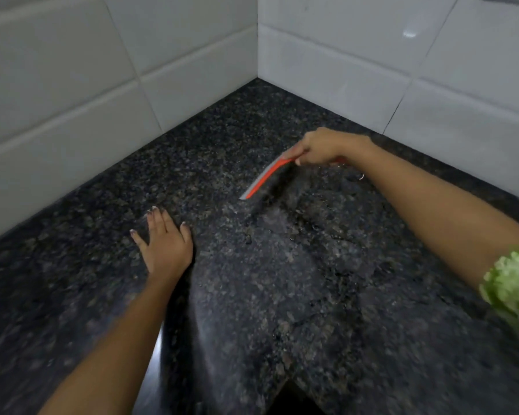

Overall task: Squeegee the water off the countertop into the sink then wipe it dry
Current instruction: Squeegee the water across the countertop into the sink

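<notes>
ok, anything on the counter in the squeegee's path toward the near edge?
Nothing visible. The squeegee, gripped by the right hand, has only wet counter ahead. The left hand rests flat off to the side. No sink in view.

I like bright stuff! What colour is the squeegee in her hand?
The squeegee is orange-red with a grey blade edge, seen in the head view.

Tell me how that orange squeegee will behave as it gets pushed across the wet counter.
The squeegee looks thin and narrow, so it is probably light and easy to steer with the right hand alone. Its grey edge is likely soft rubber that bends slightly under pressure. On the wet countertop it should glide easily, though a damp handle might slip.
</notes>
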